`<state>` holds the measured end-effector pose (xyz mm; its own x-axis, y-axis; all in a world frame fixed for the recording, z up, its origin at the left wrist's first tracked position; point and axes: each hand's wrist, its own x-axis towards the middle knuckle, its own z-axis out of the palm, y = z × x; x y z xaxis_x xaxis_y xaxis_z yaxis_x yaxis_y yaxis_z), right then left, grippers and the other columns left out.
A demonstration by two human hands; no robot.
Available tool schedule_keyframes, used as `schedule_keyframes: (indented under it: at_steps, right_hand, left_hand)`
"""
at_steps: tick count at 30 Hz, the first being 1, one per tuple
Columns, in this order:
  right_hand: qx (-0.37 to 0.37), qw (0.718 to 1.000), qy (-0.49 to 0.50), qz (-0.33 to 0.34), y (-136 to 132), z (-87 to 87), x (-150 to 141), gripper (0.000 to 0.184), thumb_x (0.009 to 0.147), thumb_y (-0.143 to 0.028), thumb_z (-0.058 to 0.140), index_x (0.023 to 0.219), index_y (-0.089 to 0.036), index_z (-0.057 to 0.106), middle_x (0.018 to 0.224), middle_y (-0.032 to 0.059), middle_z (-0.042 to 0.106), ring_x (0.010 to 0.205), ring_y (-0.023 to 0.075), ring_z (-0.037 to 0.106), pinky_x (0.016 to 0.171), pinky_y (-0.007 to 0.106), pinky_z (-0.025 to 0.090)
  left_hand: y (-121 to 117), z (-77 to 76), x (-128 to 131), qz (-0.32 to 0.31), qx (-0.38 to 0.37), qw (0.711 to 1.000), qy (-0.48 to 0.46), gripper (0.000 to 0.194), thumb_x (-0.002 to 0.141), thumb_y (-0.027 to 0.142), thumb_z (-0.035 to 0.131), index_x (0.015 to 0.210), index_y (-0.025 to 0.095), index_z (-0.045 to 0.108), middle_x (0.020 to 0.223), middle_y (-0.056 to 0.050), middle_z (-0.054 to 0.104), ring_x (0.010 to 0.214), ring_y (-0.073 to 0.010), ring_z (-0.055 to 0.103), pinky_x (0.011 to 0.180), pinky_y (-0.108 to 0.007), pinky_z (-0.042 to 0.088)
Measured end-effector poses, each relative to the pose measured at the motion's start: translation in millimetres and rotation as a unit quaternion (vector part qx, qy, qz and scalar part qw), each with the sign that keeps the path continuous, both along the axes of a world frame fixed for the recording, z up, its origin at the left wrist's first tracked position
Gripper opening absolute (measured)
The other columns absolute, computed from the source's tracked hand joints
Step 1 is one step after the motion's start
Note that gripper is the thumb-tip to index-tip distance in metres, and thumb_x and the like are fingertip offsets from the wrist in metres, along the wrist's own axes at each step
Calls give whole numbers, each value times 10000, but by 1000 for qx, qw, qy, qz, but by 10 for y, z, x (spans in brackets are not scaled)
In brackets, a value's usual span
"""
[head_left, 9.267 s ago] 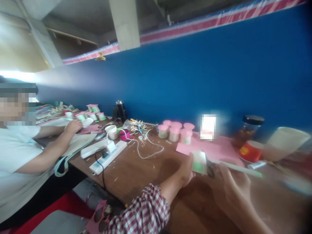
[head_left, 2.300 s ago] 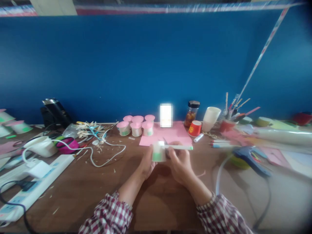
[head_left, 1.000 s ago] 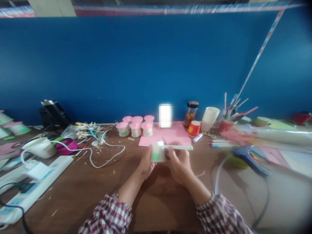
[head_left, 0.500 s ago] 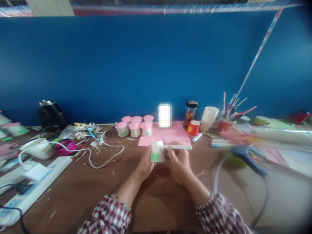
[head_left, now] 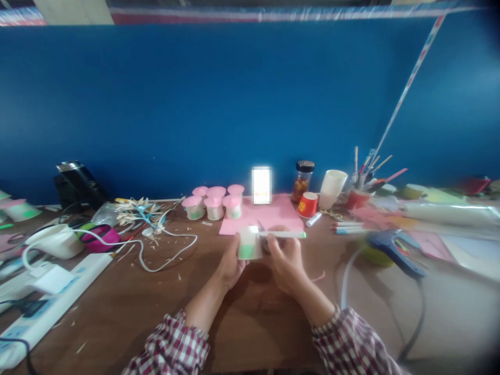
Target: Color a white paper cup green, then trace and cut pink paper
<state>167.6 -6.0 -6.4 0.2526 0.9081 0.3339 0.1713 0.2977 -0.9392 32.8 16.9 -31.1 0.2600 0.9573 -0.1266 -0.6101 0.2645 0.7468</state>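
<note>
Centrally, just above the brown tabletop (head_left: 164,312) and near the front edge of a pink paper sheet (head_left: 279,213), a white-and-green paper cup (head_left: 247,244) sits in the grasp of the left hand (head_left: 230,265). That hand is partly curled, gripping the cup's left side and underside; the cup seems to have its wider end down. The right hand (head_left: 287,258) is bunched nearly closed, thumb and fingers pinching a white marker (head_left: 291,235) with a green end. A dark-handled tool (head_left: 266,245), probably scissors, shows between the right hand and the cup; how it is gripped is unclear.

The cup should be very light and thin-walled, springy at the rim but easily dented mid-wall, so a loose hold near the stiffer ends would suit it best. The marker looks rigid, smooth and perhaps a little slippery, better taken around its barrel.

Behind, six similar cups (head_left: 214,208) stand clustered, their tops covered by pink discs, contents hidden. A black-lidded clear jar (head_left: 302,183) holds amber-brown pieces. Beside it, a small red cup (head_left: 307,205) appears upturned, and a pale tumbler (head_left: 333,188) shows no readable contents. A red pen pot (head_left: 358,199) bristles with sticks and pens. Leftward, the inside of a white mug (head_left: 60,242) cannot be made out.
</note>
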Motion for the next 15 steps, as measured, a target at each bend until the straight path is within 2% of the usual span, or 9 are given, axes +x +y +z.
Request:
schedule_keyframes:
  at_steps: [15]
  right_hand:
    - [-7,1000,10,10,5,-42,-2,100,820,-255,547,817,-170,598,623,-14,602,562,130,568,515,209,440]
  left_hand:
    - [-12,26,-4,2,-8,1000,-9,414,926,392,392,1126,100,606,1019,-125,695,973,-234,633,844,-336,491]
